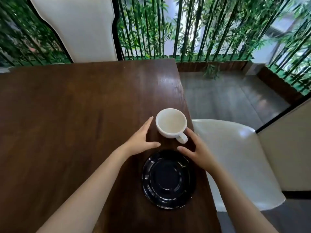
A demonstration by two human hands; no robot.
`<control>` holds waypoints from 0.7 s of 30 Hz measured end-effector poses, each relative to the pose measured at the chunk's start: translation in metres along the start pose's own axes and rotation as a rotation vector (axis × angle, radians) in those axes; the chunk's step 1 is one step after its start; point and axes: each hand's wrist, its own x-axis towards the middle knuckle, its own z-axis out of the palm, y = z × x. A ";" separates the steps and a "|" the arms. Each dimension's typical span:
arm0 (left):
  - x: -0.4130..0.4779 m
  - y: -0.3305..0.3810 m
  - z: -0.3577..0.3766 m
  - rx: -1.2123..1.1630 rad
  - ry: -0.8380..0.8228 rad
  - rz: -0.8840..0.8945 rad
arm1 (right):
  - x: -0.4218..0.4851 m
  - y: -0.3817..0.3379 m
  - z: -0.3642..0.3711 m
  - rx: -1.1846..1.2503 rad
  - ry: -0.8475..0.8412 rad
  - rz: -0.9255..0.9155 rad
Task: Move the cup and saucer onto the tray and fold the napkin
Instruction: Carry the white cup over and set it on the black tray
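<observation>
A white cup (171, 123) stands upright and empty on the dark wooden table (67, 106), close to its right edge, with its handle pointing toward me and to the right. A glossy black saucer (168, 179) lies on the table just in front of the cup, apart from it. My left hand (142, 139) is open to the left of the cup, fingers spread, not touching it. My right hand (197, 149) is open to the right, with fingertips near the handle and the thumb over the saucer's far rim. No tray or napkin is in view.
A white chair (235, 157) stands beside the table's right edge. Another white chair back (79, 29) rises behind the far edge. Bamboo stalks (193, 27) in a planter line the back, with grey floor (227, 95) to the right.
</observation>
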 end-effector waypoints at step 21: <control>0.021 0.025 0.006 -0.334 0.133 0.094 | 0.004 -0.016 -0.001 0.063 0.120 0.034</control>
